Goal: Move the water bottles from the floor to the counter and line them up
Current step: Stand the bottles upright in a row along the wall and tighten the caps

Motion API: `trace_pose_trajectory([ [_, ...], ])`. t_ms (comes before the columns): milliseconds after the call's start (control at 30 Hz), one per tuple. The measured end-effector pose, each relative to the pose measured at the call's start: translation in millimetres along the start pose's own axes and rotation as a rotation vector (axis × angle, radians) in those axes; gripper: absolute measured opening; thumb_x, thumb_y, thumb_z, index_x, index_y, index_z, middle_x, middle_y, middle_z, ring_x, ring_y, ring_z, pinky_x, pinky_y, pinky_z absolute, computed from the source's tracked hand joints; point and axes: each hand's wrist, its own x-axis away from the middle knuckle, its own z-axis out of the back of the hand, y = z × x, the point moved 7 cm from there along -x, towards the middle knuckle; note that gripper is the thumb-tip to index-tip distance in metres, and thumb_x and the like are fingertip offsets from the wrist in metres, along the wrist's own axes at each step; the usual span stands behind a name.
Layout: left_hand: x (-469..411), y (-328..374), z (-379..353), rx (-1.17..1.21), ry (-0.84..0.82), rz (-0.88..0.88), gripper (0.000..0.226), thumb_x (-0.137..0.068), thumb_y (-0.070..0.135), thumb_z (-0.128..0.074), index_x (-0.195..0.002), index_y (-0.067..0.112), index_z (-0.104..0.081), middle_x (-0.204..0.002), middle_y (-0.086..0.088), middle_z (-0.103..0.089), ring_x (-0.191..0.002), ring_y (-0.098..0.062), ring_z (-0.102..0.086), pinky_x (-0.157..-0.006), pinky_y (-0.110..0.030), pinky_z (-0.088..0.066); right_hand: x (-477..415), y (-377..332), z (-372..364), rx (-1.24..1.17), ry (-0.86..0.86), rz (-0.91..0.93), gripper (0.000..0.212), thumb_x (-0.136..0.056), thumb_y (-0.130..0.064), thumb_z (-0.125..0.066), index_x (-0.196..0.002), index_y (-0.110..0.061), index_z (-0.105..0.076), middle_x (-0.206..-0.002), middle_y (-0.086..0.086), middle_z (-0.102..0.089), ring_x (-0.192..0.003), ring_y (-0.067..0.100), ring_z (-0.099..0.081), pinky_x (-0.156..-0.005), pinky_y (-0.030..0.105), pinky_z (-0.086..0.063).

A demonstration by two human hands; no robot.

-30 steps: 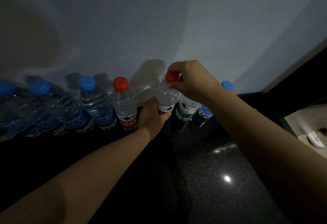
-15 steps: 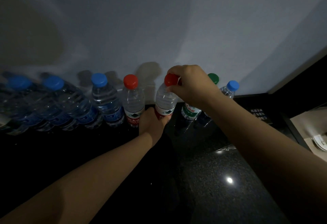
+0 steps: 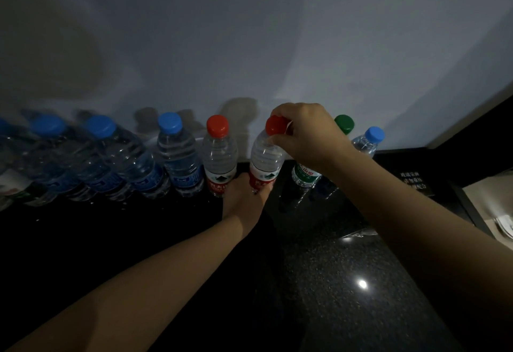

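The right hand (image 3: 308,135) pinches the red cap of a clear plastic water bottle with a red label (image 3: 266,154), fingers curled over the top. The left hand (image 3: 244,190) wraps round the base of the same bottle, its back turned to the camera. The bottle stands on the black speckled stone table (image 3: 347,268), slightly tilted, close to the pale grey wall (image 3: 249,32) behind.

It sits in a row along the wall. Just to its left stands a second red-capped clear bottle (image 3: 219,154), then an upright blue-capped clear bottle (image 3: 179,157), then a blurred group of blue-capped bottles (image 3: 122,157) running to the left edge. To its right, partly hidden by the right forearm, stands a green-capped bottle with a green label (image 3: 305,175), and beyond it a small blue-capped bottle (image 3: 367,140) at the end of the row.

The room is dim. The polished tabletop carries a bright round light reflection (image 3: 362,284), and bottle shadows fall on the wall. Near the right corner lies a small black sign with white characters (image 3: 413,182), too blurred to read. Past the table's right edge is a beige surface (image 3: 488,193).
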Motion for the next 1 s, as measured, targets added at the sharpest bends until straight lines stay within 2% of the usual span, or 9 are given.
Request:
trace_pose_trajectory([
  [100,3.5,-1.8,0.0,-0.015,-0.045,-0.031,0.029,-0.089,0.029,-0.066,-0.111,0.012,-0.060,-0.112,0.000,-0.064,-0.105,-0.014,-0.060,-0.090,-0.026,-0.047,-0.1,-3.0,-0.5,0.009,0.011,0.004,0.031,-0.087,-0.026,-0.068,-0.113,-0.010,-0.063,-0.107,0.009,-0.067,-0.097,0.024,-0.060,-0.085,0.041,-0.051],
  [167,5.7,-2.0,0.7,-0.031,-0.063,-0.055,0.037,-0.089,0.028,-0.066,-0.122,0.013,-0.057,-0.124,0.000,-0.061,-0.116,-0.015,-0.056,-0.101,-0.031,-0.046,-1.3,-4.7,-0.3,0.007,0.016,0.003,0.031,-0.087,-0.025,-0.067,-0.113,-0.009,-0.064,-0.108,0.009,-0.067,-0.097,0.024,-0.060,-0.085,0.040,-0.050],
  [267,9.8,-1.4,-0.6,-0.074,-0.115,-0.086,0.057,-0.090,0.031,-0.065,-0.141,0.017,-0.042,-0.145,0.000,-0.047,-0.134,-0.016,-0.043,-0.111,-0.037,-0.038,-2.8,-7.6,-1.4,0.012,0.016,0.009,0.029,-0.087,-0.022,-0.066,-0.112,-0.007,-0.064,-0.107,0.010,-0.067,-0.095,0.024,-0.059,-0.083,0.039,-0.049],
  [367,15.0,-9.2,-2.9,-0.175,-0.168,-0.020,0.074,-0.090,0.040,-0.062,-0.151,0.020,-0.024,-0.155,-0.003,-0.032,-0.141,-0.020,-0.033,-0.115,-0.039,-0.033,-2.0,-9.8,-1.8,0.018,0.028,0.017,0.027,-0.087,-0.021,-0.065,-0.110,-0.007,-0.065,-0.105,0.011,-0.068,-0.094,0.025,-0.060,-0.082,0.040,-0.048],
  [433,18.2,-14.7,-4.7,-0.194,-0.196,0.032,0.078,-0.091,0.043,-0.060,-0.152,0.020,-0.018,-0.157,-0.004,-0.027,-0.142,-0.020,-0.033,-0.115,-0.039,-0.033,-1.4,-10.8,-2.3,0.022,0.034,0.019,0.028,-0.088,-0.022,-0.066,-0.111,-0.007,-0.065,-0.106,0.010,-0.067,-0.095,0.026,-0.060,-0.083,0.041,-0.048],
  [733,20.1,-25.1,-5.2,-0.099,-0.219,0.085,0.078,-0.090,0.041,-0.062,-0.152,0.022,-0.019,-0.158,-0.002,-0.025,-0.142,-0.021,-0.033,-0.114,-0.041,-0.034,-1.6,-14.6,-3.8,0.005,0.046,0.017,0.021,-0.087,-0.020,-0.066,-0.103,-0.007,-0.067,-0.098,0.009,-0.068,-0.087,0.022,-0.059,-0.076,0.036,-0.048],
  [1000,19.7,-30.3,-1.1,-0.128,-0.228,0.068,0.082,-0.090,0.041,-0.063,-0.153,0.021,-0.016,-0.160,-0.001,-0.021,-0.142,-0.022,-0.032,-0.115,-0.040,-0.033,-2.9,-19.2,-4.1,-0.009,0.050,0.004,0.025,-0.087,-0.020,-0.066,-0.108,-0.006,-0.067,-0.104,0.011,-0.068,-0.093,0.025,-0.061,-0.083,0.040,-0.049],
])
